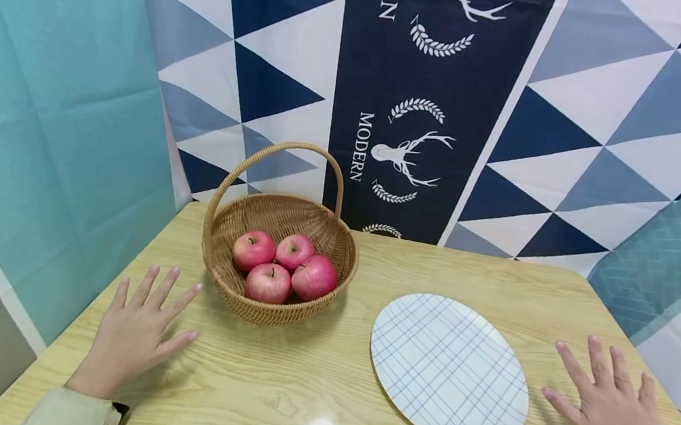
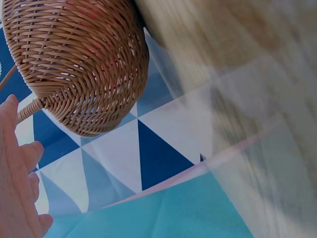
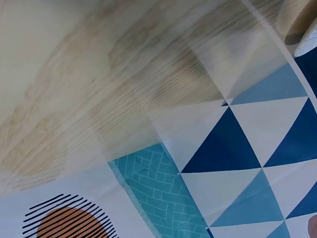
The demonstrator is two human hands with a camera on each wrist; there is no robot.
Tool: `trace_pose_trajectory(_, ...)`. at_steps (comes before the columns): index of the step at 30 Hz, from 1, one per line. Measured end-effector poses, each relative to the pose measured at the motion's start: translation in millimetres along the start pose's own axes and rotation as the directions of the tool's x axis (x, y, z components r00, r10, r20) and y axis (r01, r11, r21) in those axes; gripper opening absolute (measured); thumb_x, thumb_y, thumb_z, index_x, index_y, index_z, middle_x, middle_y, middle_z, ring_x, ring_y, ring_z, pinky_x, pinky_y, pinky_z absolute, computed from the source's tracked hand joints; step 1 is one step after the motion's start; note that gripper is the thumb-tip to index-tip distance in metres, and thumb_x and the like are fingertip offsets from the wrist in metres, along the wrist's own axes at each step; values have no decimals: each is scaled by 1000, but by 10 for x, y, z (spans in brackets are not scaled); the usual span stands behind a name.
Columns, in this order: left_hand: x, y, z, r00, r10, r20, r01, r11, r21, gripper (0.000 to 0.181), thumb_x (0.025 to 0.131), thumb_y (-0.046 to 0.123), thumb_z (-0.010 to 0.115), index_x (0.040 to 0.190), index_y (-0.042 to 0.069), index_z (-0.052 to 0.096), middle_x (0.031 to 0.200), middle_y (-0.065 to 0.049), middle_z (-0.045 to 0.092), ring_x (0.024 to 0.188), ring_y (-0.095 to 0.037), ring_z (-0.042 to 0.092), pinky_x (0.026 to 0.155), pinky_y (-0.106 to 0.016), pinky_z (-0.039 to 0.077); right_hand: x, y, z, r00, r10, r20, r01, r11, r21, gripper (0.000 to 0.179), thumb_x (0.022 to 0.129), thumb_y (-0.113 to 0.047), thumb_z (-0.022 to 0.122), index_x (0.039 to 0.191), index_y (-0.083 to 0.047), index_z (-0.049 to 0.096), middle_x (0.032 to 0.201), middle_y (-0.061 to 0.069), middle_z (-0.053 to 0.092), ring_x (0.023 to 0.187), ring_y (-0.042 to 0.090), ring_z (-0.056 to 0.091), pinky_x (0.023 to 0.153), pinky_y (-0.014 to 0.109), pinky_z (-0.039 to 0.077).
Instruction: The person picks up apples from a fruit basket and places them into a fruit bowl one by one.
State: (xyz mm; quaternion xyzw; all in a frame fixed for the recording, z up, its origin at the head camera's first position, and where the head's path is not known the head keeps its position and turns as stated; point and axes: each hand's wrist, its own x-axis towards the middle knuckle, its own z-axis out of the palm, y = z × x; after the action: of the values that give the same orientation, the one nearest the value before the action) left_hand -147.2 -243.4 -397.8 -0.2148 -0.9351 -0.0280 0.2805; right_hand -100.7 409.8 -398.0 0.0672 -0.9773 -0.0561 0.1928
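A brown wicker basket [image 1: 263, 311] with a tall arched handle stands toward the back left of the table, several red apples [image 1: 269, 283] lying inside. My left hand [image 1: 134, 336], fingers spread, is left of and nearer than the basket, touching nothing that I can see. In the left wrist view the basket's woven side [image 2: 89, 69] shows beyond the fingers [image 2: 30, 153]. A round white plate [image 1: 448, 373] with a blue check pattern lies at the right. Beside its right edge my right hand [image 1: 613, 410] is spread and holds nothing. Only a fingertip [image 3: 313, 227] shows in the right wrist view.
The light wood table [image 1: 275, 384] carries the basket and plate. Behind it hangs a cloth [image 1: 299, 3] with triangles and deer heads. A teal cloth [image 1: 61, 110] hangs along the left side, and another patterned cloth [image 1: 673, 272] is at the right.
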Motion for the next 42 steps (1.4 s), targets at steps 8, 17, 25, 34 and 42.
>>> trace_pose_trajectory(8, 26, -23, -55, 999, -20, 37, 20, 1000, 3, 69, 91, 70, 29, 141, 24, 46, 142, -23, 41, 137, -42, 26, 103, -67, 18, 17, -18, 16, 999, -28, -17, 28, 1000, 1, 88, 90, -58, 51, 153, -33, -4, 156, 25, 1, 141, 43, -3, 98, 74, 9)
trace_pose_trajectory(17, 75, -70, -93, 996, -41, 79, 41, 999, 1, 68, 92, 66, 34, 146, 25, 39, 145, -25, 37, 140, -41, 19, 103, -67, 18, 20, -32, 24, 998, -44, -52, 45, 999, 16, 86, 90, -59, 49, 154, -31, -2, 153, 29, 8, 142, 42, 0, 100, 73, 8)
trace_pose_trajectory(25, 269, -71, -214, 998, -44, 44, 46, 998, -45, 70, 94, 64, 33, 147, 18, 36, 144, -27, 37, 136, -47, 24, 101, -68, 21, 58, -62, -4, 988, -84, -127, 88, 996, 23, 83, 91, -59, 47, 155, -27, 5, 150, 32, 19, 139, 47, 13, 95, 73, 18)
trace_pose_trajectory(34, 752, -89, -538, 988, -157, 8, 152, 940, -304, 72, 94, 42, 52, 151, 7, 25, 147, -27, 32, 138, -50, 15, 102, -70, 17, 163, -222, -69, 975, -105, -195, 139, 976, 168, 71, 97, -49, 44, 154, -17, 17, 146, 34, 25, 139, 45, 16, 99, 69, 17)
trace_pose_trajectory(42, 1129, -150, -594, 982, -149, 119, 191, 804, -563, 78, 92, 28, 61, 154, 14, 16, 155, -21, 19, 142, -43, 8, 99, -74, 14, 275, -341, -58, 959, -123, -255, 180, 960, 213, 68, 97, -51, 42, 151, -13, 26, 141, 35, 31, 133, 48, 26, 98, 67, 22)
